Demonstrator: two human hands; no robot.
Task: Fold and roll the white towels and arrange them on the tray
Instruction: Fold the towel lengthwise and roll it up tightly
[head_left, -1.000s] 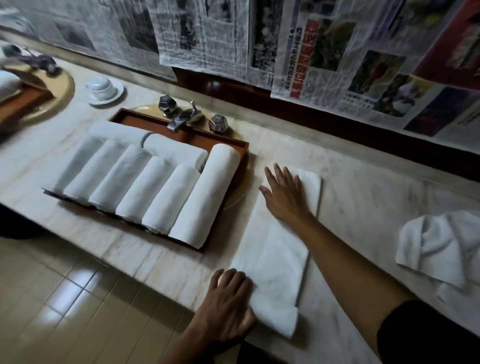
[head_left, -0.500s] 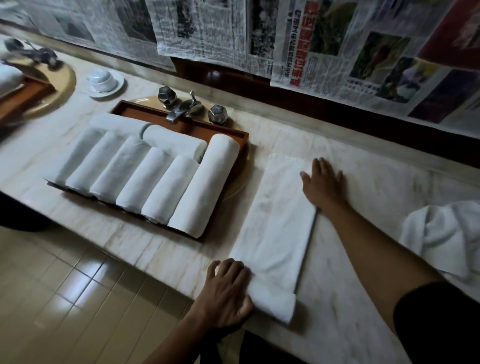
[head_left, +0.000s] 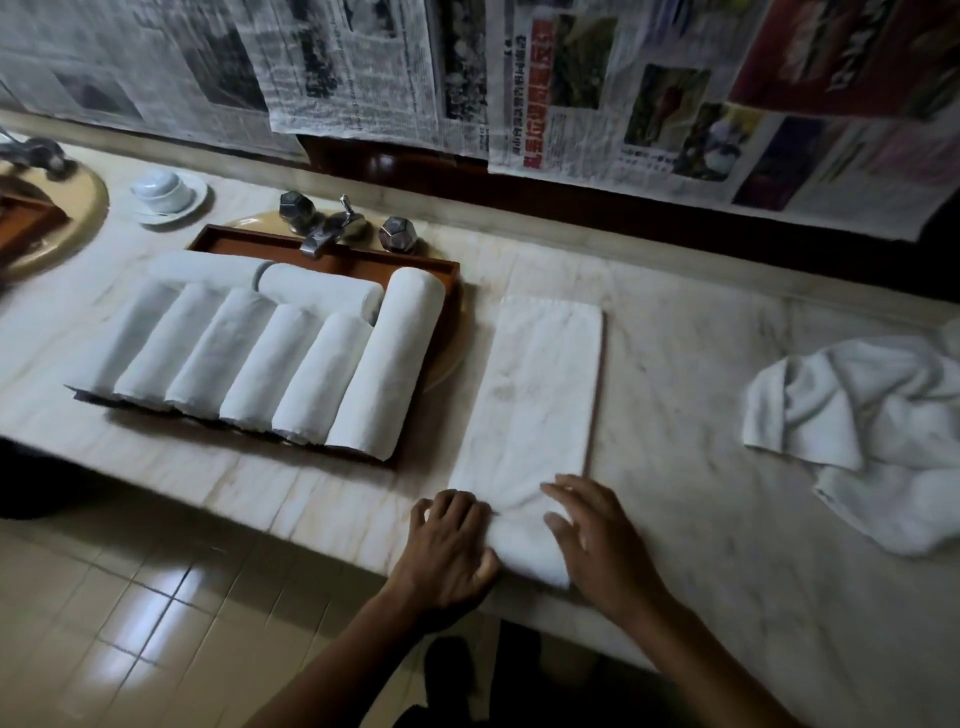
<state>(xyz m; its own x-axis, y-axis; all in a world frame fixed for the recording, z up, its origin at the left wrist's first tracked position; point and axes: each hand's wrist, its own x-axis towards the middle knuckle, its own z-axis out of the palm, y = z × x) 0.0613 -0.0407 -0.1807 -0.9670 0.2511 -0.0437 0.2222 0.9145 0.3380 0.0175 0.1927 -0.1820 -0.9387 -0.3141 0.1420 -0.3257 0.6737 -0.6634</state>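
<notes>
White terry towel (head_left: 540, 395), folded to a long strip: lies on pale marble counter (head_left: 701, 364), just right of brown wooden tray (head_left: 415, 267) holding rolled white towels (head_left: 291, 364). Left hand (head_left: 447, 551) curls round its near end; right hand (head_left: 592, 540) presses there, fingers straight. Step: roll starting. Next likely needs even, tight turns.

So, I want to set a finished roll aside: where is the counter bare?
The widest bare counter lies between the folded towel and the crumpled towels. A narrower strip runs behind the folded towel to the wall ledge. The tray is packed with rolled towels, and the left hand and right hand sit on the folded towel's near end.
</notes>
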